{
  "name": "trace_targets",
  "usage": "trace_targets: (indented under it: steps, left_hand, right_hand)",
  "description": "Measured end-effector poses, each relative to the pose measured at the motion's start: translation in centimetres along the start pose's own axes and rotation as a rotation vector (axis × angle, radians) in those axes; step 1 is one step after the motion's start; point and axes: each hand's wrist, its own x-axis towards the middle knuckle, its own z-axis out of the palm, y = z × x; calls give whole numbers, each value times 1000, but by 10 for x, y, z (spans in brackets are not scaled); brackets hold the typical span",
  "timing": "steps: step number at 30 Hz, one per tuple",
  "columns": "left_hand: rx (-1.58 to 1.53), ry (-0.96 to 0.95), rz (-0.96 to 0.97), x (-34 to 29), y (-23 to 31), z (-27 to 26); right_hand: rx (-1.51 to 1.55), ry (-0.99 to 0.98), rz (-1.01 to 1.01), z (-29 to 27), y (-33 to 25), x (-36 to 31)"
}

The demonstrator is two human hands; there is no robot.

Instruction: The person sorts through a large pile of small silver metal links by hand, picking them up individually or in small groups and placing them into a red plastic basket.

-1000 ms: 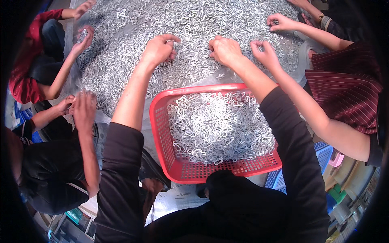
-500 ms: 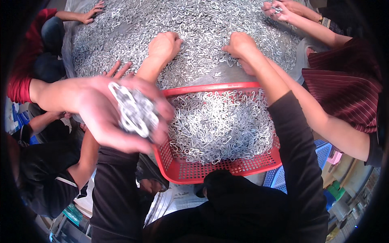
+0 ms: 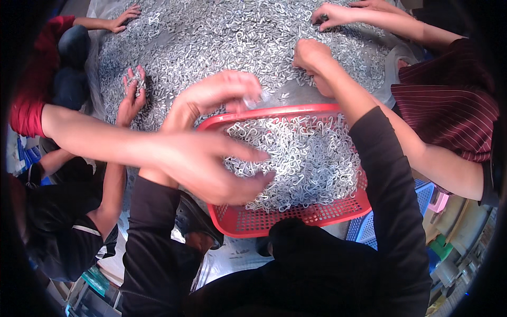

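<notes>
My left hand (image 3: pixel 216 94), blurred by motion, is above the far left rim of a red plastic basket (image 3: pixel 248 226). Its fingers are curled, with a smeared whitish clump of metal hooks (image 3: pixel 257 98) at the fingertips. Just beyond the basket, my right hand (image 3: pixel 312 55) is closed with its fingertips down in the spread of small metal pieces (image 3: pixel 253 47); what it grips is hidden. Many S-shaped metal hooks (image 3: pixel 301 158) fill the basket. A co-worker's blurred hand (image 3: pixel 216 166) reaches from the left over them, fingers apart, and covers part of my left forearm.
Co-workers' hands work at the pile: one at the far left (image 3: pixel 124 20), one holding pieces at the left (image 3: pixel 134 95), one at the far right (image 3: pixel 330 16). Another forearm (image 3: pixel 422 150) passes beneath my right arm. A blue basket (image 3: pixel 362 230) stands lower right.
My left hand has lifted from the pile and moved towards the basket. The co-worker's hand, which held a bunch of hooks, has swung right over the basket and is empty. My right hand has hardly moved.
</notes>
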Motion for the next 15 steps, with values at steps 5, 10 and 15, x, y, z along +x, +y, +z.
trace_targets:
  steps: [5, 10, 15]
  left_hand:
    - [395, -100, -279, 8, 4, 47]
    - [1009, 695, 9, 53, -5, -7]
    - [1415, 918, 75, 85, -21, -26]
  right_hand:
    - [704, -143, -190, -2, 18, 8]
    - [1158, -278, -205, -15, 25, -7]
    - [1642, -356, -324, -10, 41, -7]
